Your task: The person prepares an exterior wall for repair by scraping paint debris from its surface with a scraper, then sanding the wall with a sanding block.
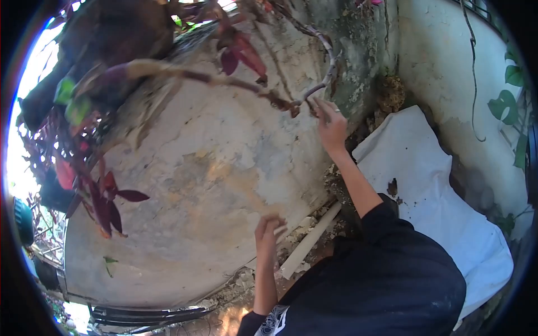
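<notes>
My right hand (332,126) is raised against the stained wall, its fingers pinched at a bend of a long, bare plant stem (224,81). Brown, dried bits hang from the stem beside the fingertips. Lower down, my left hand (269,231) hovers in front of the wall with its fingers loosely curled and a little apart. Nothing shows in it, and it is slightly blurred. Purple-red leaves (246,55) hang above the stem, and more purple leaves (106,201) droop at the left.
A white sheet (420,168) with dirt on it lies at the right. A pale pipe (311,241) runs along the wall's foot among rubble. Another wall (448,73) carries a hanging dry vine (473,61) and green leaves (507,106). A dark, blurred round shape (115,31) fills the upper left.
</notes>
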